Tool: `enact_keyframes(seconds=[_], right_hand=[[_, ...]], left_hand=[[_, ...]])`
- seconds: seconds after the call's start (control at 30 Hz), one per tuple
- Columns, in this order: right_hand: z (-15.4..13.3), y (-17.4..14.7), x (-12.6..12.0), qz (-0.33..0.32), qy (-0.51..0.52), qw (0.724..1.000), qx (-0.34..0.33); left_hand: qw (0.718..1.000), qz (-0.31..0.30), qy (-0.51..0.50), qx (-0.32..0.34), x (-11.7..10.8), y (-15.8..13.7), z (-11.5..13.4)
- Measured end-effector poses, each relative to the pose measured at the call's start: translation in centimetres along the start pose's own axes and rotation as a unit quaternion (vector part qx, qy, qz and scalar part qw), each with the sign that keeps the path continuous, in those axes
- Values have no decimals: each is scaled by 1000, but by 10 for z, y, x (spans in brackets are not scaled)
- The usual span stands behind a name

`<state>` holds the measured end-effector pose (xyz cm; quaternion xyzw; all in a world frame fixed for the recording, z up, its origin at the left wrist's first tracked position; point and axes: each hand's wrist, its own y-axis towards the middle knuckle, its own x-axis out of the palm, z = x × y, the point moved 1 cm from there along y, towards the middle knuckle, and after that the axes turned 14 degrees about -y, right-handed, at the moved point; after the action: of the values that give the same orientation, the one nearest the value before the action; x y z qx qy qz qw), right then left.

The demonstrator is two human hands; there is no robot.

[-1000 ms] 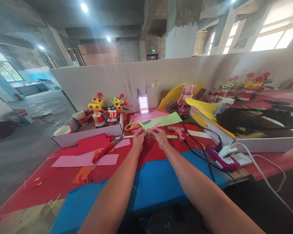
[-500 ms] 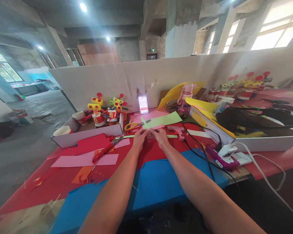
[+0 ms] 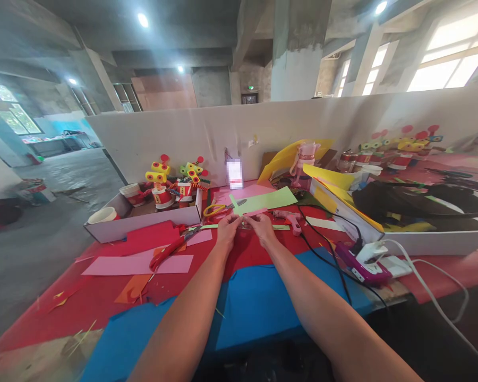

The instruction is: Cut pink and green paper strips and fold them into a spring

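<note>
My left hand (image 3: 228, 229) and my right hand (image 3: 260, 227) meet over the red table covering, thumbs and fingertips pinched together. A narrow light green paper strip (image 3: 236, 206) rises from between the fingertips; its lower end is hidden by them. Just beyond lies a wide light green paper sheet (image 3: 273, 199). Yellow-handled scissors (image 3: 215, 210) rest left of the sheet. A pink glue gun (image 3: 291, 220) lies close to the right of my right hand. Another flat green strip (image 3: 281, 227) passes under my hands.
Red-handled pliers (image 3: 168, 253) lie on pink paper (image 3: 103, 265) at left. A white box (image 3: 143, 225) holds cups and paper-cup figures. At right stand a purple power strip (image 3: 364, 265) with cables and another box (image 3: 434, 240). A phone (image 3: 235, 175) leans against the partition.
The view has shifted slightly. My fingertips stay together, and the green strip now stands more clearly above them.
</note>
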<state>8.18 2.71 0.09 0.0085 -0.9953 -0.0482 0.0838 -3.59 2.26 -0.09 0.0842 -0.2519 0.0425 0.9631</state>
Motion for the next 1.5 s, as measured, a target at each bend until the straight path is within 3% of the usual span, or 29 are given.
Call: enact_keyframes(seconds=[0.17, 0.47, 0.6, 0.9, 1.17, 1.5], right_hand=[[-3, -1, 1, 13, -61, 998, -19], [0, -1, 1, -73, 89, 992, 54], [1, -3, 0, -79, 129, 987, 52], [-7, -7, -1, -82, 123, 987, 60], [-4, -4, -2, -62, 102, 992, 48], [0, 0, 3, -4, 52, 999, -2]], left_hand=[[998, 26, 40, 29, -4, 2, 2], [1000, -19, 11, 8, 0, -3, 10], [999, -22, 31, 6, 0, -3, 9], [999, -11, 38, 14, 1, -4, 12], [1000, -29, 5, -5, -5, 4, 2], [999, -20, 33, 18, -1, -2, 9]])
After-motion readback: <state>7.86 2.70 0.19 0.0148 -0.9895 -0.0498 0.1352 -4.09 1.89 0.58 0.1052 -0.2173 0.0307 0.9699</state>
